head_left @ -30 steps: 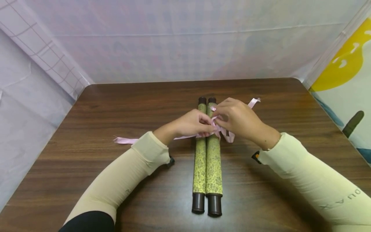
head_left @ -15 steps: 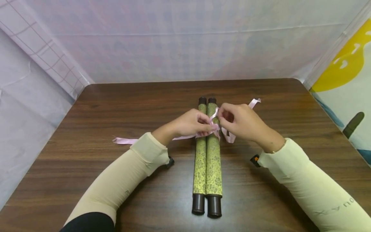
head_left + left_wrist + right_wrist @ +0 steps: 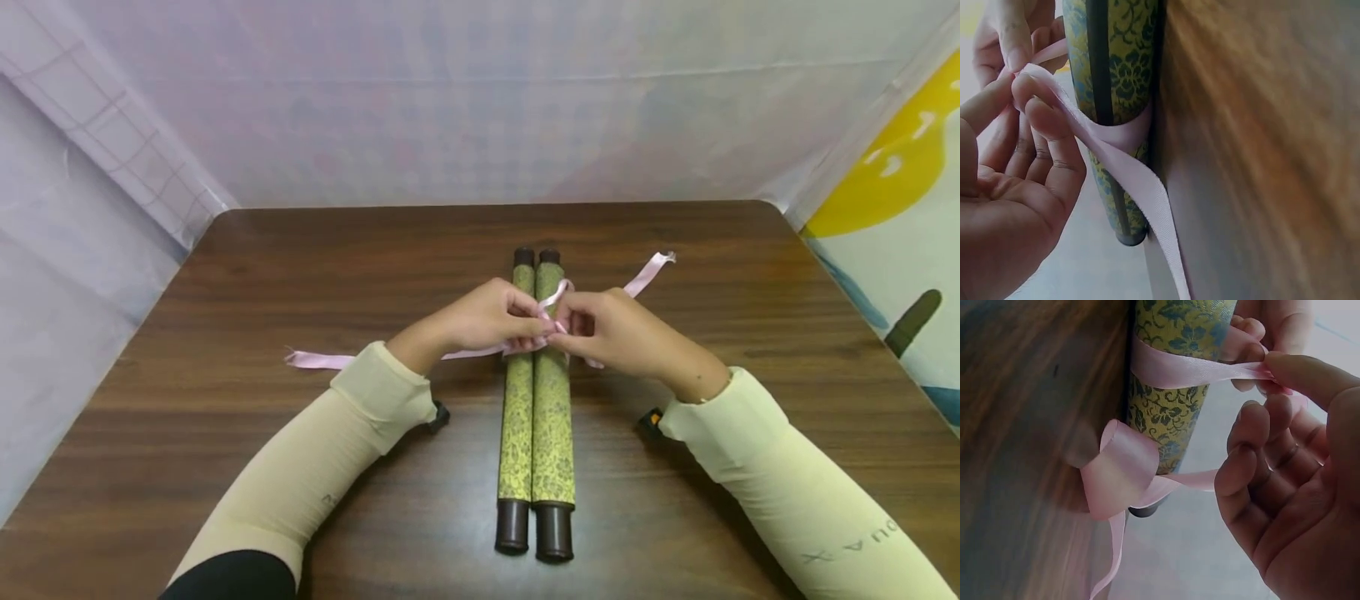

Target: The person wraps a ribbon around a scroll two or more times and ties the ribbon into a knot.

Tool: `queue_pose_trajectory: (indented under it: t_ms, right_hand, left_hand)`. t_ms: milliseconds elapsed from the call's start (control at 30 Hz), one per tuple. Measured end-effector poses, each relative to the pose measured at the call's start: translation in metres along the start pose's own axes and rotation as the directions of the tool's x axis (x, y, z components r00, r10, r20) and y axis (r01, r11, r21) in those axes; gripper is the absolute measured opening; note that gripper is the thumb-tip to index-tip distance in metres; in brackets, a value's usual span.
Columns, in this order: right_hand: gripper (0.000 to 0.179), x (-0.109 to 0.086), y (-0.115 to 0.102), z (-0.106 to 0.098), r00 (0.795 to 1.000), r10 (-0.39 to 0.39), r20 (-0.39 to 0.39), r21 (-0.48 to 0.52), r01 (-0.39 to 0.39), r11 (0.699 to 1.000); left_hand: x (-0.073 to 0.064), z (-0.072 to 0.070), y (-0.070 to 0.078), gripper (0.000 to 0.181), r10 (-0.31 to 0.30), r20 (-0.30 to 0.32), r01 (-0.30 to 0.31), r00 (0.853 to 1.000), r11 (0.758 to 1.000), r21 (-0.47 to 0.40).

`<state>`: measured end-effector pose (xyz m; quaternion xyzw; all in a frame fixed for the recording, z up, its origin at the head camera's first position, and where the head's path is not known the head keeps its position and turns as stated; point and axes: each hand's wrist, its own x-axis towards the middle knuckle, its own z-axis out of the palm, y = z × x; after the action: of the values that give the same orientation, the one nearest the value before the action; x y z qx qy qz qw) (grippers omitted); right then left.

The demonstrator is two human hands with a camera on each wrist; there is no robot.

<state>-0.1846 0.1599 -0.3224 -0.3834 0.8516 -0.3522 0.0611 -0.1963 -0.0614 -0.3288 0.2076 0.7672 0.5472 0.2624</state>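
A two-rolled scroll in yellow-green floral cloth [image 3: 552, 433] with dark end caps lies lengthwise on the table. Around its middle runs a pink ribbon [image 3: 321, 360], which also shows in the left wrist view as a flat band [image 3: 1141, 184]. My left hand [image 3: 487, 317] pinches the ribbon over the rolls between thumb and fingers. From the other side my right hand [image 3: 630, 333] pinches a twisted part of the ribbon [image 3: 1169, 369], its fingertips touching those of the left. A small ribbon loop stands up beyond the fingers; the knot area is mostly hidden.
The dark wood-grain table [image 3: 225, 467] ends at a back edge before a pale hanging sheet [image 3: 480, 108]. One loose ribbon tail stretches left and another toward the back right. A printed sheet with a yellow shape [image 3: 892, 158] hangs at the right.
My right hand drew back from over the rolls, then came in lower against the left fingertips and now pinches the ribbon there. The left hand keeps its hold, nearly still.
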Motion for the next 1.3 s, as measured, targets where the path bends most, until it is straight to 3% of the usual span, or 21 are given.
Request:
queue_pose_trajectory:
  t_ms: [333,767,900,1300]
  right_hand:
    - [0.014,-0.0012,0.0004,-0.0001,1.0,0.01,-0.017,-0.069,-0.011,0.998]
    - [0.007,0.0002,-0.0031,-0.0017,1.0,-0.014,0.003,0.016,0.014,1.0]
    - [0.008,-0.0003,-0.0029,-0.0023,1.0,-0.012,0.0,0.003,0.012,1.0]
    - [0.005,0.0014,-0.0076,0.0024,0.994,-0.099,-0.039,-0.125,0.094,0.988]
  left_hand:
    - [-0.0002,0.0013,0.0059,0.012,0.028,-0.052,-0.026,0.998,0.999,0.04]
    - [-0.0034,-0.0034,0.0056,0.015,0.042,-0.035,-0.04,0.998,0.997,0.061]
    - [-0.0049,-0.0048,0.0074,0.017,0.045,-0.08,-0.04,0.996,0.997,0.068]
    - [-0.0057,0.0,0.0086,0.024,0.043,-0.163,-0.051,0.986,0.998,-0.044]
